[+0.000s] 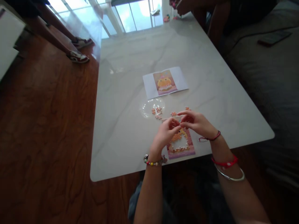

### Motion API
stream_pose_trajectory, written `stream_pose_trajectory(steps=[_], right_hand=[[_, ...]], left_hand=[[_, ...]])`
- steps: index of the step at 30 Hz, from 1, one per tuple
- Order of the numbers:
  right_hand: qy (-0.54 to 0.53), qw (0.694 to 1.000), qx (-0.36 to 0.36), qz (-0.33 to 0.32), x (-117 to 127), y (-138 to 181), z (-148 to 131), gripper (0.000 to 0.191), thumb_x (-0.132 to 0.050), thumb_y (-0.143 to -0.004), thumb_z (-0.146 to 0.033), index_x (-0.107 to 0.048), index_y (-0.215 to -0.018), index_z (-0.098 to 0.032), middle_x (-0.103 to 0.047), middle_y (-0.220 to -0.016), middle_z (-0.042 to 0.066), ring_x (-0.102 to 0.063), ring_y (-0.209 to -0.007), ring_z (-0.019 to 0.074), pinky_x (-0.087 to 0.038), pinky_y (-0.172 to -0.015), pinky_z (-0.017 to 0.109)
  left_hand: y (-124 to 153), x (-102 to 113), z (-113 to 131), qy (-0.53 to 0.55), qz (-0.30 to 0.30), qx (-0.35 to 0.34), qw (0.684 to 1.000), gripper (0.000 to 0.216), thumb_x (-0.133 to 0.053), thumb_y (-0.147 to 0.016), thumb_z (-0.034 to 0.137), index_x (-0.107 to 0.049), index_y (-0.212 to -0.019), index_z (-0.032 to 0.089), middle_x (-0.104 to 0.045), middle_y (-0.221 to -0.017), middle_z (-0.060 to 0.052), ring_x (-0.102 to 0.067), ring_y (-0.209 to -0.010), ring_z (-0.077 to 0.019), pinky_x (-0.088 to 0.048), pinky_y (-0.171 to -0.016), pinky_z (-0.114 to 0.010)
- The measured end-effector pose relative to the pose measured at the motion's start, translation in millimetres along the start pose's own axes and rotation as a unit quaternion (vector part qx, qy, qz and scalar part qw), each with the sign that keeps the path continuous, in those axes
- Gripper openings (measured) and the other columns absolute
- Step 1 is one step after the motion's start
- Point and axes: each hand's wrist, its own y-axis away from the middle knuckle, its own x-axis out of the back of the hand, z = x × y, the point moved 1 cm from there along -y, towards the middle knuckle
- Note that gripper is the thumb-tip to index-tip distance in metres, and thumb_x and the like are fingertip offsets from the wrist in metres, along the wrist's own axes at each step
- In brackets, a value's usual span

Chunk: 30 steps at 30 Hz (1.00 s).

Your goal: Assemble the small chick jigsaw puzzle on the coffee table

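Note:
A partly assembled jigsaw puzzle (181, 153) lies near the table's front edge, with a pale gap inside its pieced border. Over its upper part, my left hand (166, 132) is closed, thumb and fingers curled together. My right hand (197, 123) comes in from the other side, also in a pinch, its fingertips meeting those of the left. Whatever sits between the fingertips is too small and covered to make out. Loose puzzle pieces (158, 117) lie in a small group left of the hands. Another piece (173, 114) and one more (187, 108) lie just beyond them.
Beyond the pieces lies a creased sheet (149, 85) with a printed orange picture. The white marble-patterned table (121, 124) has rounded corners. Another person's hands (184, 7) hold something at the far end. Someone stands at the left, shoes (78, 57) on the wooden floor. A phone (273, 39) rests on the sofa.

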Motion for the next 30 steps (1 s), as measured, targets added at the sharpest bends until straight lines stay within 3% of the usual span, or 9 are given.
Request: stream_pose_trajectory(steps=[4,6,9,13,19,24,30], right_hand=[[-0.078,0.992,-0.023,0.092,-14.2,17.6,10.6,0.048,-0.068,-0.062,-0.029,-0.050,-0.106,-0.021,-0.060,-0.079,0.001,-0.060,-0.072,0.0137,-0.052,-0.067,0.030],[-0.073,0.991,-0.023,0.113,-19.8,25.8,14.9,0.041,-0.069,-0.061,-0.032,-0.054,-0.097,-0.019,-0.059,-0.078,0.001,-0.060,-0.072,0.0144,-0.052,-0.068,0.031],[0.016,0.990,-0.020,0.138,-22.5,37.8,17.8,0.022,-0.066,-0.065,-0.034,-0.062,-0.079,-0.017,-0.056,-0.079,0.003,-0.059,-0.070,0.0138,-0.052,-0.067,0.030],[0.167,0.978,-0.003,0.124,-22.9,47.1,17.8,0.010,-0.060,-0.069,-0.025,-0.068,-0.068,-0.019,-0.053,-0.080,0.003,-0.056,-0.066,0.0121,-0.051,-0.061,0.026],[0.253,0.959,0.053,0.114,-29.6,43.5,22.1,0.016,-0.053,-0.074,-0.016,-0.067,-0.080,-0.017,-0.054,-0.079,0.003,-0.055,-0.065,0.0115,-0.049,-0.065,0.027],[0.313,0.933,0.112,0.140,-34.0,42.2,27.2,0.013,-0.052,-0.076,-0.016,-0.064,-0.070,-0.016,-0.055,-0.083,0.006,-0.055,-0.075,0.0144,-0.047,-0.073,0.028],[0.358,0.919,0.109,0.127,-37.2,44.1,29.6,0.014,-0.050,-0.078,-0.017,-0.061,-0.070,-0.016,-0.055,-0.082,0.005,-0.054,-0.075,0.0137,-0.045,-0.072,0.026]], left_hand=[[13.0,-8.7,-4.0,0.016,0.010,0.019,1.000,0.010,-0.055,-0.073,0.022,-0.047,-0.077,0.017,-0.055,-0.070,0.002,-0.053,-0.064,-0.0077,-0.041,-0.057,-0.020],[18.8,-9.6,-5.1,-0.018,0.012,0.020,1.000,0.007,-0.053,-0.074,0.021,-0.048,-0.076,0.017,-0.056,-0.070,0.002,-0.053,-0.063,-0.0078,-0.041,-0.057,-0.020],[26.0,-5.0,-7.1,-0.121,0.043,0.024,0.991,0.004,-0.051,-0.076,0.021,-0.051,-0.075,0.017,-0.058,-0.070,0.000,-0.054,-0.062,-0.0090,-0.042,-0.057,-0.022],[33.3,1.6,-11.8,-0.242,0.132,-0.006,0.961,0.005,-0.049,-0.078,0.021,-0.052,-0.077,0.018,-0.060,-0.078,-0.002,-0.055,-0.063,-0.0104,-0.043,-0.059,-0.024],[36.8,-15.4,-18.1,-0.309,0.128,-0.021,0.942,0.005,-0.051,-0.078,0.022,-0.052,-0.080,0.018,-0.060,-0.081,-0.003,-0.056,-0.069,-0.0124,-0.043,-0.063,-0.025],[34.7,-26.1,-17.6,-0.370,0.133,0.016,0.919,0.008,-0.050,-0.079,0.024,-0.052,-0.083,0.018,-0.059,-0.084,-0.004,-0.056,-0.075,-0.0146,-0.042,-0.065,-0.025],[33.1,-30.1,-13.1,-0.402,0.138,0.050,0.904,0.013,-0.050,-0.079,0.031,-0.052,-0.085,0.019,-0.058,-0.087,-0.005,-0.056,-0.074,-0.0150,-0.039,-0.061,-0.024]])
